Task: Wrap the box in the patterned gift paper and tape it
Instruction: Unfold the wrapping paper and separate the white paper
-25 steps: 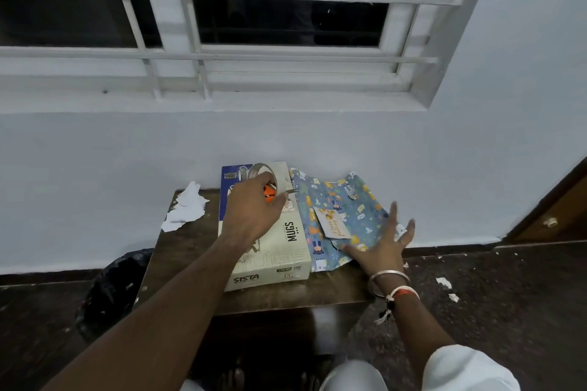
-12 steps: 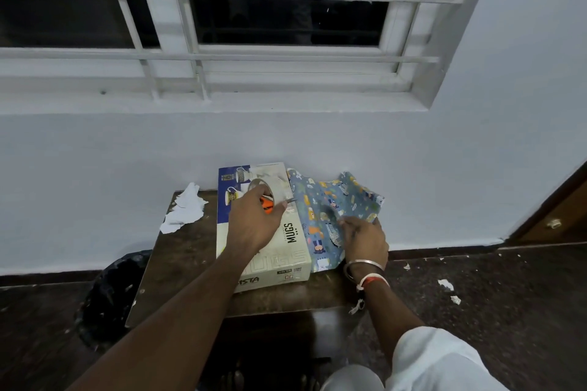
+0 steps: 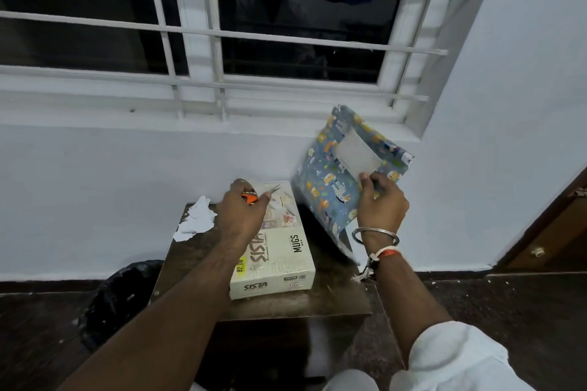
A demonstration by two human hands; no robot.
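Observation:
A cream mug box lies flat on a small dark wooden table. My left hand rests over the box's far end and grips orange-handled scissors; a roll of clear tape sits just behind my fingers. My right hand pinches the blue patterned gift paper and holds it lifted, tilted up against the wall, to the right of the box. A small white card lies against the paper, under my thumb.
Torn white paper scraps lie at the table's back left corner. A black bin bag sits on the floor to the left. The white wall and barred window stand close behind. A brown door is at the right.
My right hand gathered the gift paper off the table and raised it upright beside the box. My left hand stayed on the box with the scissors.

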